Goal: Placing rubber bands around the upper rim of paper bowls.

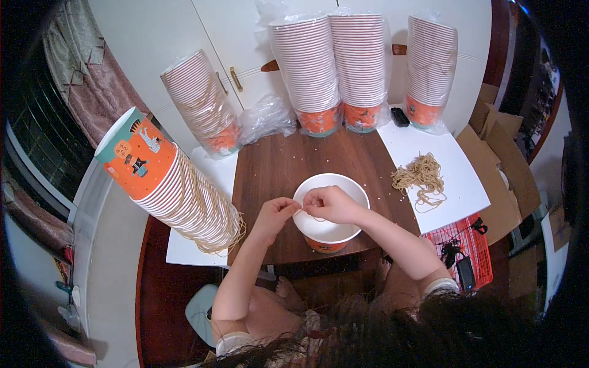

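Over the mouth of a white-lined paper bucket (332, 232), my left hand (277, 216) and my right hand (332, 204) meet with fingertips pinched close together. Something small and pale shows between the fingertips, too small to name. A thin tan strand seems to hang under my right fingers. The bucket stands upright near the table's front edge, its outside orange. To the right lies a tangled heap of tan bands or cords (422, 176). At the left, a tall leaning stack of nested orange and white paper buckets (184, 195) has several similar tan loops draped along it.
Plastic-wrapped bucket stacks (305, 73) stand along the back, with another wrapped stack (202, 101) at the back left. Crumpled clear plastic (267, 118) lies between them. A small black object (400, 117) sits at the back right. Cardboard boxes (491, 153) and a red crate (473, 257) are right of the table.
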A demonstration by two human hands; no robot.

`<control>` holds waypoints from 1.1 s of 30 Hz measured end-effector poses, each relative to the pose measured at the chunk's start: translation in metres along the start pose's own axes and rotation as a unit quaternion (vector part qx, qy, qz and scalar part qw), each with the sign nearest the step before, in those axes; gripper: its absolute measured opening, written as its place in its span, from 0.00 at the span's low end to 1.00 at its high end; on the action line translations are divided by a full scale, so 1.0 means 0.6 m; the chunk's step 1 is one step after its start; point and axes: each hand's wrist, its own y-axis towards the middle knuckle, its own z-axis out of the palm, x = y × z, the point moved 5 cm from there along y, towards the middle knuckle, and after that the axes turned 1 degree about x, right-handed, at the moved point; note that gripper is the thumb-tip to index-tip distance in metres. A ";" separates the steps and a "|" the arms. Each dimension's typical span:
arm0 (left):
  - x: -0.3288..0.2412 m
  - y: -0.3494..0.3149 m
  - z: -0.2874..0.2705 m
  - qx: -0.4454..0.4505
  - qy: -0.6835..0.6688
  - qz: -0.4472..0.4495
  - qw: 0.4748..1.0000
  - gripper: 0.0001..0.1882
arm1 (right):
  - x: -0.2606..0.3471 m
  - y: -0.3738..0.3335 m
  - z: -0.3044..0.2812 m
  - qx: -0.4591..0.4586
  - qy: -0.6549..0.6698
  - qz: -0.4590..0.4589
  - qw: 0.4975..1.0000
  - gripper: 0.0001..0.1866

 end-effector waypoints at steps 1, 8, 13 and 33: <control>-0.005 -0.001 0.003 0.004 0.007 0.020 1.000 0.07 | -0.002 0.000 0.001 0.000 0.000 0.000 1.000 0.09; -0.004 0.000 0.002 0.027 0.043 0.027 0.998 0.07 | -0.001 0.000 0.009 0.023 0.062 -0.003 0.998 0.07; -0.025 -0.010 0.001 0.023 0.098 0.082 0.991 0.06 | 0.007 0.001 -0.008 -0.030 0.071 -0.016 0.997 0.06; -0.089 -0.022 0.017 -0.092 0.320 0.294 0.896 0.07 | 0.031 0.018 -0.018 -0.104 0.125 -0.057 0.985 0.01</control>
